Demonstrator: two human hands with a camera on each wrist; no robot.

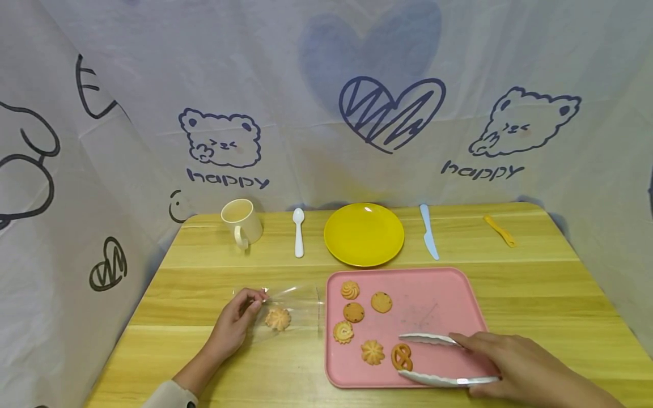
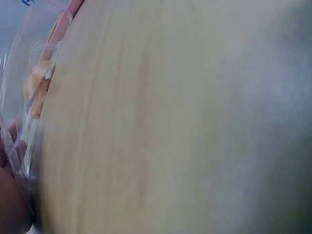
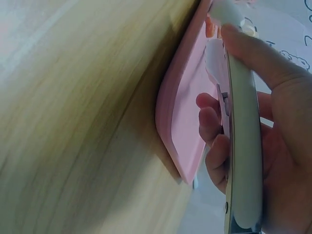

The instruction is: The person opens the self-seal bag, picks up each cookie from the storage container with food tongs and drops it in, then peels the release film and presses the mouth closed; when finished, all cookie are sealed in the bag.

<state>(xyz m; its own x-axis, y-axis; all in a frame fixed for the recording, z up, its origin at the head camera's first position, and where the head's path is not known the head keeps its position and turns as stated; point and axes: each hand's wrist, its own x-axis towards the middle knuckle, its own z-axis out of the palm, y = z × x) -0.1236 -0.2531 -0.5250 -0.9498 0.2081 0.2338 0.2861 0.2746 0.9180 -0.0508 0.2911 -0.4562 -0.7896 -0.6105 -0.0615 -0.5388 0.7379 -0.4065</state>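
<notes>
Holding widely parted tongs point(image 1: 433, 378) in right grip point(image 1: 512, 365) at lower right, astride an apparently unclamped pretzel point(image 1: 403, 357) on pink tray point(image 1: 441, 300); pinching clear bag point(image 1: 303, 309) in left grip point(image 1: 237, 323), lower left of centre, with one cookie point(image 1: 278, 319) visibly inside and, besides pretzel, five cookies point(image 1: 353, 312) left on tray: seemingly early.

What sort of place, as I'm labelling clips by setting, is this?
Probably a staged tabletop play setup: a cartoon-printed cloth hangs behind a wood-grain table bearing a pink tray of cookies.

Pale cloth point(image 1: 306, 141) with dark heart and bear outlines point(image 1: 393, 106) behind and beside a yellowish wood-grain table point(image 1: 168, 317).
</notes>
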